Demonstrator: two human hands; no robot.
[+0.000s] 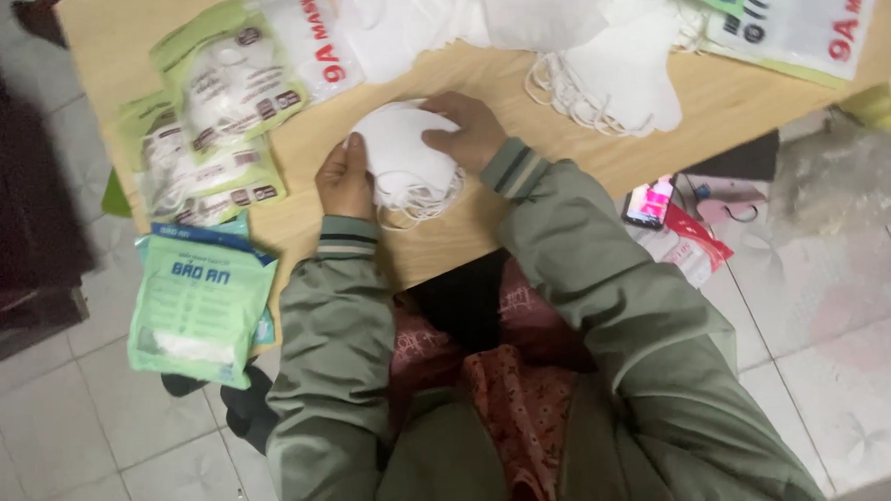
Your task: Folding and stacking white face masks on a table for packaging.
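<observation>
Both my hands hold a stack of white face masks [401, 152] just above the wooden table [699, 99]. My left hand [343, 179] grips the stack's left edge. My right hand [468, 129] curls over its top right side. Thin white ear loops hang from under the stack toward me. My arms are in green jacket sleeves with striped cuffs.
Green-and-white packets of masks [228, 85] lie at the table's left, one green packet [200, 309] hanging over the near edge. Loose white masks [618, 68] and printed bags [806, 9] fill the far side. Red packaging [685, 235] lies on the tiled floor at right.
</observation>
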